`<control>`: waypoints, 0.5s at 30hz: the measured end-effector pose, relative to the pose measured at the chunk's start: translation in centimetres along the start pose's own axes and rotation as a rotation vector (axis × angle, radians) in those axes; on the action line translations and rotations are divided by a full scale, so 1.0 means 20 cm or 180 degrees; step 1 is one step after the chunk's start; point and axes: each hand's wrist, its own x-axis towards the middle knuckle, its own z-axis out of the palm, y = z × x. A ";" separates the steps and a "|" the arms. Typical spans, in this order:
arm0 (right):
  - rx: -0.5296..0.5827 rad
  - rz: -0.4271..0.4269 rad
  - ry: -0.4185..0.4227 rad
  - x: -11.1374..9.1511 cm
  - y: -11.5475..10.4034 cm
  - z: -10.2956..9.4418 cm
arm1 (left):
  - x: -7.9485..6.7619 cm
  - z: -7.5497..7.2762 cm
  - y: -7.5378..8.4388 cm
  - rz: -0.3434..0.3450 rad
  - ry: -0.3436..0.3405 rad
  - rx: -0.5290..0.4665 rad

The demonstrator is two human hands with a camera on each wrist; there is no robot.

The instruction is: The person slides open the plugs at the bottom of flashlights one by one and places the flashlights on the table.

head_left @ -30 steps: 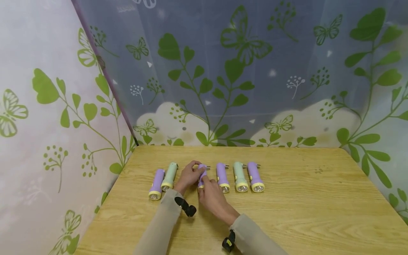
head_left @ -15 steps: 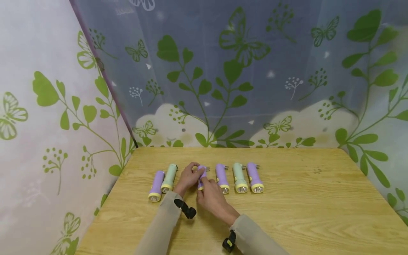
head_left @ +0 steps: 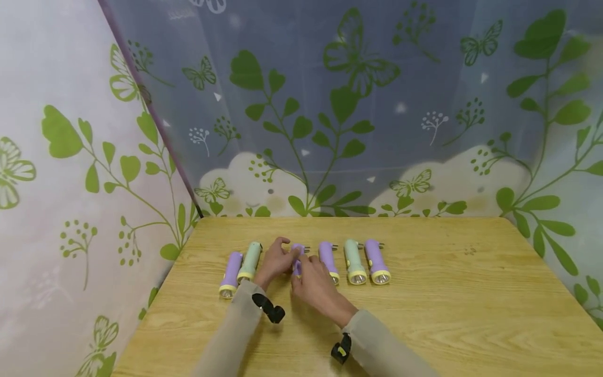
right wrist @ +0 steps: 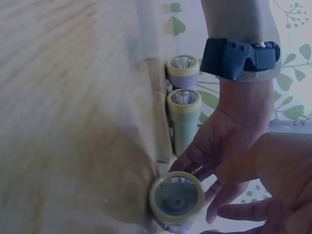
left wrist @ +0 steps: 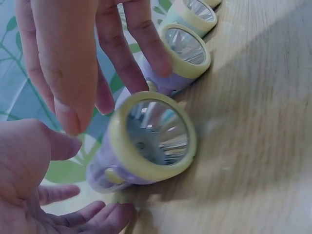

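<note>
Between the fingers (left wrist: 69, 63), purple flashlight (left wrist: 121, 146), apparently a reflector (left wrist: 158, 134) inside.

flashlights (left wrist: 144, 144) purple or mint; rims (left wrist: 118, 139) yellow; table (head_left: 447, 298) tan woodgrain; backdrop (head_left: 301, 68) grey-blue, green butterflies

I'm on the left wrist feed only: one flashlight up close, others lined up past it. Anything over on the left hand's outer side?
Observer: Yes. In the head view a purple flashlight and a green flashlight lie side by side to the left of the left hand.
Operator: On my feed the farthest flashlight is just a sliver of rim at the top. Body colour?
Observer: Purple; the head view shows it whole, at the right end of the row.
Operator: Any plug prongs on it?
Observer: Yes, prongs stick out to the right near its far end.
</note>
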 end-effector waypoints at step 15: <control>0.0297 -0.0112 0.0031 0.09 -0.12 -0.08 | -0.08 -0.31 0.06 0.0299 0.0369 0.0297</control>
